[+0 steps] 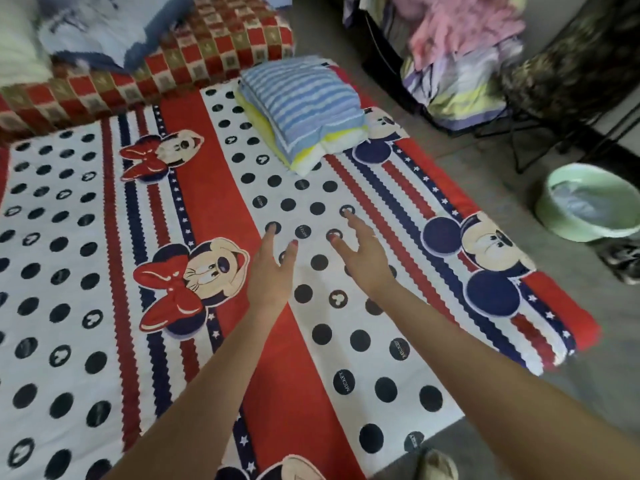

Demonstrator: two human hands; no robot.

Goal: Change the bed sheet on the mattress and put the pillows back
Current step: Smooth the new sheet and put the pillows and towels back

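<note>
A red, white and navy cartoon-mouse bed sheet with black dots lies spread flat over the floor mattress. At its far end lies a blue-and-white striped pillow stacked on a yellow-and-white one. Both my arms reach out over the sheet's middle. My left hand hovers with fingers straight and holds nothing. My right hand has its fingers spread and is also empty. Both hands are short of the pillows, apart from them.
A red-and-gold checkered mattress or cushion with blue bedding on it lies beyond the sheet at the upper left. A green basin sits on the floor at right, beside a rack of piled clothes. A slipper lies at the near edge.
</note>
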